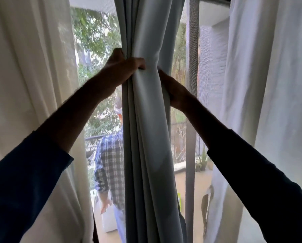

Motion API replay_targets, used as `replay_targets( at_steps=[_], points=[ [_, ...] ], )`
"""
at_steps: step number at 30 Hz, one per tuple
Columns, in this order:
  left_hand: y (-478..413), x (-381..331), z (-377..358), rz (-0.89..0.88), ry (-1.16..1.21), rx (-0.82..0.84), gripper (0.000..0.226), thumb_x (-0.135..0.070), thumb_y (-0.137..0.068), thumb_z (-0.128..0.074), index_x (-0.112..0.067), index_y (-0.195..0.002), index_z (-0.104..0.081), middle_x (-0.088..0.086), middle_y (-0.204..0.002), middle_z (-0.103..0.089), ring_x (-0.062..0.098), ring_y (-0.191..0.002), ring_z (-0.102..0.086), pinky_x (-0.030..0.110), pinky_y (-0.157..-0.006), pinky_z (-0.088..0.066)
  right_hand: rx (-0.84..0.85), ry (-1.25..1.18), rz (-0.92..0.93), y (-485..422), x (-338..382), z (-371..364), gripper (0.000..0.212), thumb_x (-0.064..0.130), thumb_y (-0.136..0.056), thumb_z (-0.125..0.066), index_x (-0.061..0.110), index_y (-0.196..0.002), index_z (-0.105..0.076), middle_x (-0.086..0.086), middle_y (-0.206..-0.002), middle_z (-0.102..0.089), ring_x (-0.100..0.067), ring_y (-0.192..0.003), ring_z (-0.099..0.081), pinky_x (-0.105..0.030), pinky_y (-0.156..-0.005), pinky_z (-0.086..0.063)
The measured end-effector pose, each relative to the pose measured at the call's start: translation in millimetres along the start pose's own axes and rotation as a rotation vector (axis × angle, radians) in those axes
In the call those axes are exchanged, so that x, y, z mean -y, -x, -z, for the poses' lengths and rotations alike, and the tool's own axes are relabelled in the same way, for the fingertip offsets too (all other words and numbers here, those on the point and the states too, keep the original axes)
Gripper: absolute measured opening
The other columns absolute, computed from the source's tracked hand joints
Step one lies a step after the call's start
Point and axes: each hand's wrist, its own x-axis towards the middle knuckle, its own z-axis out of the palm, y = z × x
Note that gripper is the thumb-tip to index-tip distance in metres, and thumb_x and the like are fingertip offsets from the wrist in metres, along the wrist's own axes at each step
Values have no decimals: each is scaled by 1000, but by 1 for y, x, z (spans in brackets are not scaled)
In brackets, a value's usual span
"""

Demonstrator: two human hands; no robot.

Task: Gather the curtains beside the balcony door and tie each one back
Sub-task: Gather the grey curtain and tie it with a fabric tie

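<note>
left hand [119, 67] grips the grey curtain [146, 137] bunched at frame centre, fingers curled over its folds — right hand [173, 90] clasps its right edge. white curtain [29, 76] far left, sheer curtain [269, 85] far right.

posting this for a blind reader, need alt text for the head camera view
A person's left hand and right hand grip a gathered grey curtain from either side, bunching it into a column before the balcony door. Pale curtains hang at both sides; outside stands someone in a checked shirt.

Gathered curtain [146, 137] between two hands.
</note>
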Motion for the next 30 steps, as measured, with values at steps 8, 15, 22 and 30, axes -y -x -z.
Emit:
replay_targets(
  at_steps=[8, 15, 22, 30],
  points=[
    [96, 60, -51, 8, -470, -184, 43, -38, -80, -77, -11, -88, -44, 2, -81, -49, 22, -80, -51, 38, -67, -44, -182, 158, -95, 64, -92, 19, 26, 33, -96, -69, 8, -102, -75, -8, -95, -79, -20, -86, -76, -31, -74, -60],
    [168, 112, -77, 46, -437, -208, 43, -31, -76, -78, -21, -55, -42, -13, -56, -48, 21, -60, -55, 25, -60, -37, -141, 129, -218, 135, -180, 21, 12, 22, -94, -70, 13, -101, -74, -1, -92, -79, -13, -85, -74, -29, -78, -60],
    [223, 191, -99, 333, -383, -115, 54, -63, -63, -71, -11, -80, -71, 1, -75, -74, 18, -78, -73, 38, -71, -61, -209, 232, -313, 196, -244, 16, 7, 21, -90, -76, 24, -84, -75, 12, -75, -77, -3, -72, -72, -23, -68, -58],
    [270, 221, -120, 446, -424, -37, 40, -49, -69, -76, -9, -73, -74, -2, -66, -73, 14, -68, -72, 30, -61, -58, -248, 365, -462, 253, -310, 6, 19, 9, -95, -68, -8, -94, -74, -23, -91, -76, -23, -78, -71, -50, -75, -60]
  ],
)
